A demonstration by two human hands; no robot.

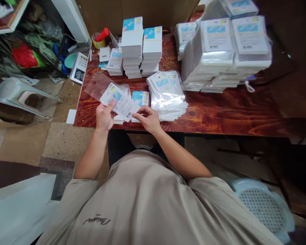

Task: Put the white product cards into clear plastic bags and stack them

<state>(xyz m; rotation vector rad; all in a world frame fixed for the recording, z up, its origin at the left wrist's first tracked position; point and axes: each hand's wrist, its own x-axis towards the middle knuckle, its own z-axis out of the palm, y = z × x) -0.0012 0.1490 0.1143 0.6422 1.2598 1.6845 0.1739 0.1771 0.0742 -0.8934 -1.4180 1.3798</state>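
My left hand (pixel 105 116) is closed on a white and blue printed card (pixel 120 103), its thumb lying on the card's face. A clear plastic sleeve (pixel 95 85) surrounds or backs the card and sticks out past its upper left end; which of the two I cannot tell. At the card's lower right corner, my right hand (pixel 150 119) pinches with thumb and forefinger. Behind the hands lies a small pile of blue and white cards (pixel 140 98). To the right of it, sleeved cards (pixel 165 93) are heaped in a loose, fanned stack.
Tall stacks of unsleeved cards (pixel 132 42) stand at the back of the wooden table (pixel 219 115). Banded stacks of sleeved cards (pixel 216 41) rise at back right. A tape roll (pixel 99 42) sits back left. Plastic stools (pixel 12 90) stand on the floor on both sides.
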